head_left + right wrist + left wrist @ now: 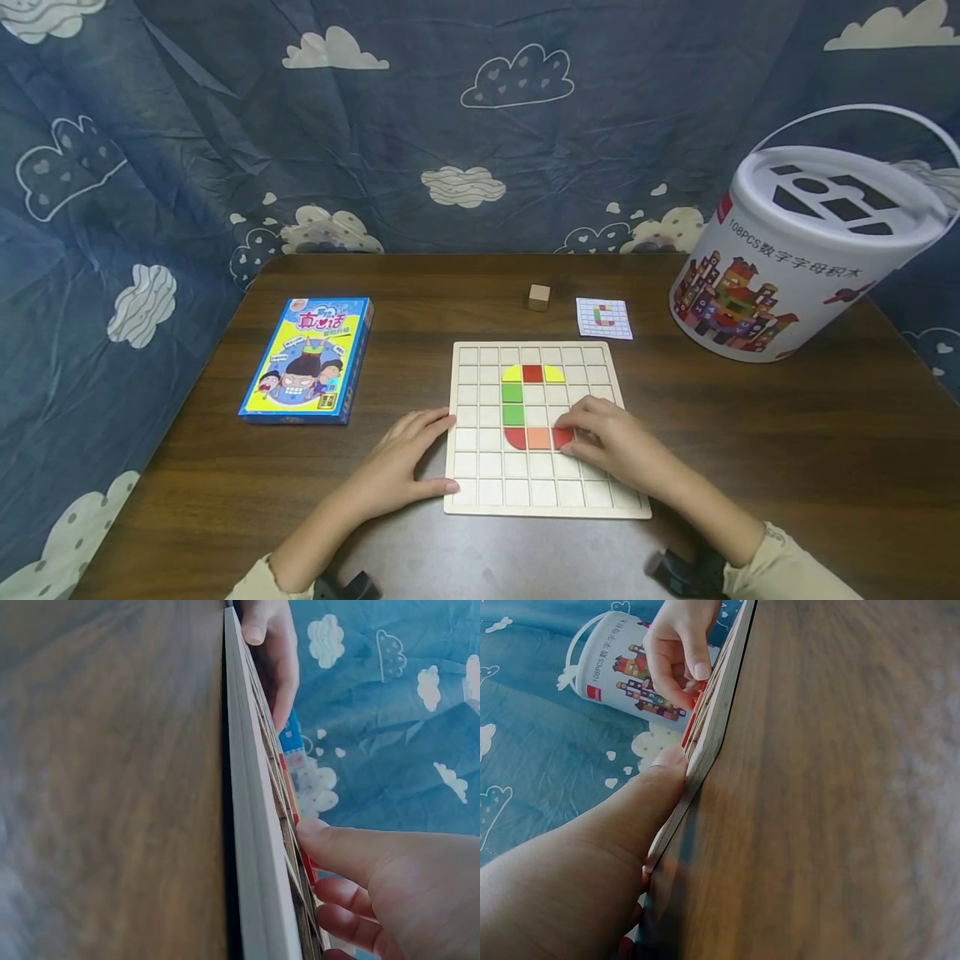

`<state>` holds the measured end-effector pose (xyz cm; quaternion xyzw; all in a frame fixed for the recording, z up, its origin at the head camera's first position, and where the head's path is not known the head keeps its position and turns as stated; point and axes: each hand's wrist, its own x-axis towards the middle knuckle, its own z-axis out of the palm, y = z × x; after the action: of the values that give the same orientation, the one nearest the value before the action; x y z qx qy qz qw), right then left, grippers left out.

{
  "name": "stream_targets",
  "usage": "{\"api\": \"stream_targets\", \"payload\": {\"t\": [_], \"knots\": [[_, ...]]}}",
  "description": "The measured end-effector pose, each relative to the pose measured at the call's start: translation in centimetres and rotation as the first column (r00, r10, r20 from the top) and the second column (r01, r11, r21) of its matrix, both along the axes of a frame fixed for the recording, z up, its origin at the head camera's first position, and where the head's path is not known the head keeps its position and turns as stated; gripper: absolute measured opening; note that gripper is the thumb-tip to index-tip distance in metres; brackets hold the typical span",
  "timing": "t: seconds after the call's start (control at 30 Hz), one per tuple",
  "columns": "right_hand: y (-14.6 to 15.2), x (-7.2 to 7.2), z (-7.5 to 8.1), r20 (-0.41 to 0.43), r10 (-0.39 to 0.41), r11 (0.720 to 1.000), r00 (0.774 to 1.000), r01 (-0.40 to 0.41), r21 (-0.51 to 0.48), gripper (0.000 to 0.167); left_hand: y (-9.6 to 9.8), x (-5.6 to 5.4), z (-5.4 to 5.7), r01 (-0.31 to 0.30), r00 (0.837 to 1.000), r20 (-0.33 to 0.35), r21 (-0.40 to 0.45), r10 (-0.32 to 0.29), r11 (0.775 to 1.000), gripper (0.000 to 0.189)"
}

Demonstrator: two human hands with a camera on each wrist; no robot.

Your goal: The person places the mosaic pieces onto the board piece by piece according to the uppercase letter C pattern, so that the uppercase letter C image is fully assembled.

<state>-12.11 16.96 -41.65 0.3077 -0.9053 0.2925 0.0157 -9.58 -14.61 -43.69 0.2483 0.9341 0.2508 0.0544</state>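
A pale wooden grid board (480,492) lies on the table, with colored tiles set in a C shape. My left hand (401,462) rests along its left edge, thumb and fingers spread, steadying contact at the rim. The left wrist view shows the thumb (649,787) against the board's side. My right hand (618,442) pinches a red tile (563,437) at the lower right end of the C, fingertips close over the grid. Beside that tile lie an orange tile (538,438) and a red rounded tile (515,437). Green tiles (513,403) stand above them, and a dark red tile (532,373) sits between two yellow ones.
A small wooden cube (538,297) and a pattern card (603,318) showing a colored C lie behind the board. To the right stands a white block bucket (802,258) with a slotted lid. A blue and yellow card box (307,362) lies at left.
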Motion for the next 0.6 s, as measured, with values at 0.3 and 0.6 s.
{"api": "stream_targets", "payload": {"t": [0.3,0.6], "knots": [[-0.18,0.13,-0.18,-0.017,-0.043,0.999,0.999,0.043,0.031,0.02,0.02,-0.08,-0.05,0.004,1.0,-0.005,0.001,-0.004,1.0,0.082],[-0.07,0.23,0.22,-0.015,-0.027,0.999,1.0,0.028,0.042,0.025,-0.04,-0.08,-0.02,0.013,1.0,-0.01,0.004,-0.013,1.0,0.082]]}}
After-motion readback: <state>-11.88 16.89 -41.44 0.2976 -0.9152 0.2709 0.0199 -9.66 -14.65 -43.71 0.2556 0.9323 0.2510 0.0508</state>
